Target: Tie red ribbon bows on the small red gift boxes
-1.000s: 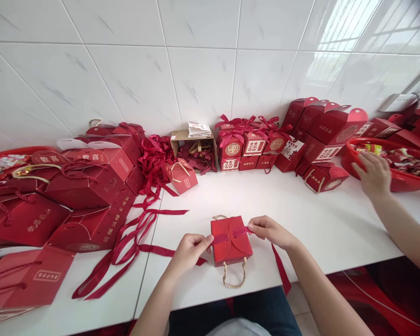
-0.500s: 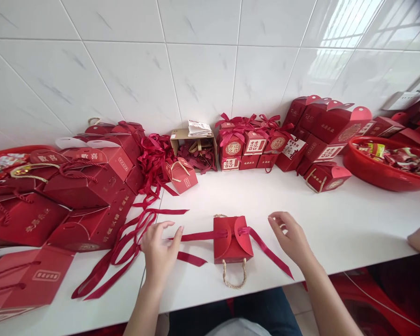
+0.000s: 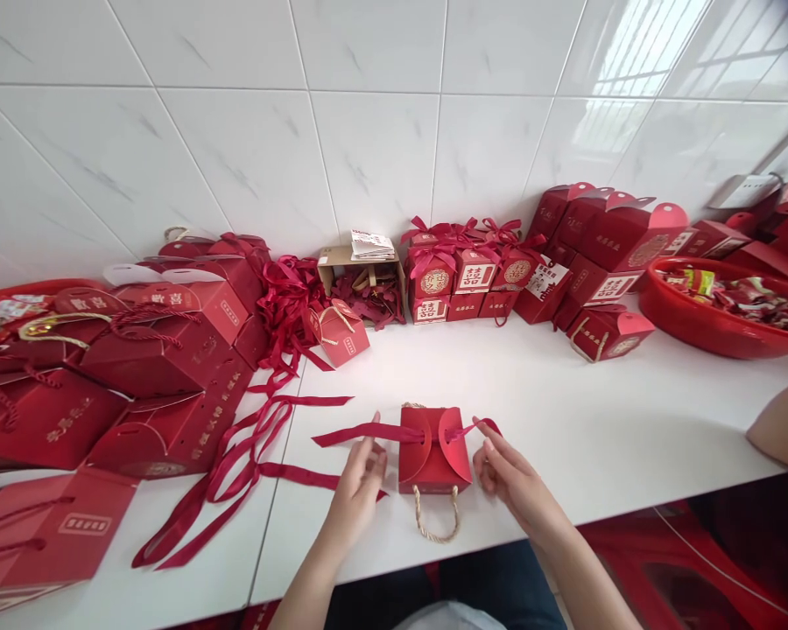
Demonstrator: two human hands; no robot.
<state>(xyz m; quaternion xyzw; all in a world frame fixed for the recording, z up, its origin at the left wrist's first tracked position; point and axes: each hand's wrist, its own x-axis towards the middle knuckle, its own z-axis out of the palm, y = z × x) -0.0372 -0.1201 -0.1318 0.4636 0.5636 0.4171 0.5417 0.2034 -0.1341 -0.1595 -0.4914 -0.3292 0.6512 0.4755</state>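
A small red box (image 3: 434, 471) with rounded top flaps and a twisted rope handle (image 3: 438, 532) lies on the white table in front of me. A dark red ribbon (image 3: 358, 432) threads through its flaps and sticks out on both sides. Left of the box, my left hand (image 3: 362, 472) is under the ribbon's left part, its fingers apart and holding nothing. Close to the box's right side, my right hand (image 3: 499, 464) pinches the ribbon's right part between thumb and forefinger. Loose ribbons (image 3: 236, 472) lie further left on the table.
Red boxes (image 3: 164, 350) are piled at the left. A carton (image 3: 328, 262) of red pieces, bow-tied boxes (image 3: 476, 271) and stacked boxes (image 3: 621, 232) stand by the wall. A red basin (image 3: 715, 332) of sweets and a person's arm (image 3: 784, 424) are at the right.
Both hands have moved inward to the box. My right hand has taken hold of the ribbon's right part and lifted it off the table. The left part now passes over my left fingers.
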